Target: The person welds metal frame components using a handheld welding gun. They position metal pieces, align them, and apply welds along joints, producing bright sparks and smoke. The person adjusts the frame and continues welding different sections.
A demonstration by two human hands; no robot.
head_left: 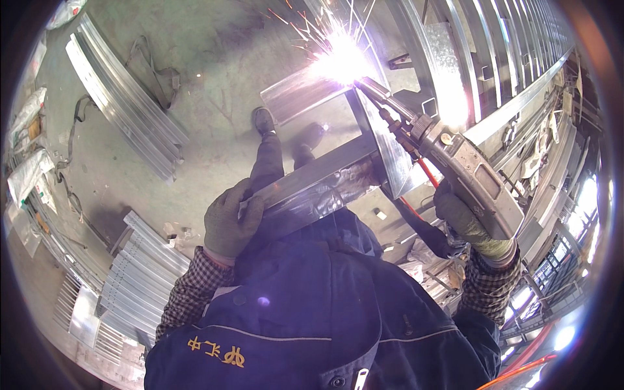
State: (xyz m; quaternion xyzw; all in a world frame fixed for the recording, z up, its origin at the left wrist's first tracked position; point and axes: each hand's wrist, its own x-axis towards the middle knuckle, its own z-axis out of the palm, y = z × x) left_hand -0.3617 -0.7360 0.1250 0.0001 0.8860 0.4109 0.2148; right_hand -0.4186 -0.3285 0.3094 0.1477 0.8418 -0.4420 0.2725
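Greenish-grey workshop floor (214, 39) fills the upper left of the frame; long metal channels (123, 97) lie there on a slant, with ribbed metal sheets (149, 266) at lower left. On my feed, a row of metal bars (497, 52) crosses the upper right. The welding torch (478, 172) sits right of centre, its long axis running from lower right to upper left, nozzle aimed up-left at a white, sparking glare (344, 58) that hides the tip. I note the gloved right hand (465, 218) closed around the torch's rear, some fingers out of sight behind it. The gloved left hand (234, 220), left of centre, has its fingers clamped on the near end of a metal tube (318, 185), which slopes up rightward to meet a flat metal piece (387, 146).
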